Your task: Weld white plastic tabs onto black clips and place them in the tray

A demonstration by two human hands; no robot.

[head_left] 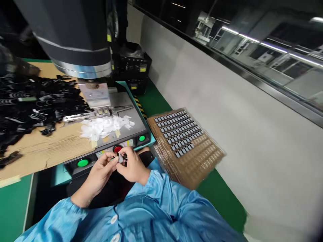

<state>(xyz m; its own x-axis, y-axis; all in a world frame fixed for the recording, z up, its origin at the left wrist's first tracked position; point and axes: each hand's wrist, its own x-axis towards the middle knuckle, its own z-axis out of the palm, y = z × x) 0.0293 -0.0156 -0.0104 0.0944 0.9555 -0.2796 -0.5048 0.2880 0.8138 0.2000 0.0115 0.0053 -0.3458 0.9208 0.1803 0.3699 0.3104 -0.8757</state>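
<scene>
Grey wall [191, 87] slants down the right side of my head view, with a green surface [156, 99] along its foot. At the near edge of the machine [78, 43], I see the left hand [102, 170] and right hand [135, 166] meeting, fingertips pinching a small grey piece [120, 158] between them. Fingers cover much of it, so I can't tell its exact shape.

I judge the step in hand to be close fingertip work on that piece; any next move would call for a light, even pinch and care around the red button [117, 148] just beyond the fingers. White scraps [106, 126] crowd the metal plate farther in, and black parts [37, 104] spread across the cardboard [65, 144] at left.

More room seems to lie rightward, over the tray [196, 169], whose near edge runs beside the right sleeve [161, 183]. Grey pieces [178, 134] fill its far rows.
</scene>
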